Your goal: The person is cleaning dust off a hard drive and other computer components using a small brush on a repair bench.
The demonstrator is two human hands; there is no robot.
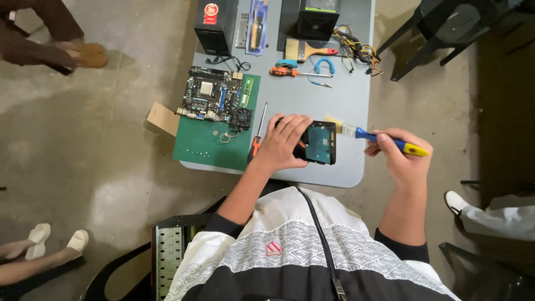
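My left hand (281, 142) grips a black hard drive (321, 143), its blue-green circuit-board side up, just above the grey table (345, 100). My right hand (400, 153) holds a paintbrush (379, 138) with a blue and yellow handle. Its pale bristles rest against the drive's upper right corner.
A green mat (200, 142) carries a motherboard (214, 93), a small fan (242, 118) and loose screws. Screwdrivers (257, 134) lie beside it, another brush (306, 51) farther back, black boxes (317, 19) behind. A computer case (170, 251) stands by my left knee. Other people's feet (53, 238) are around.
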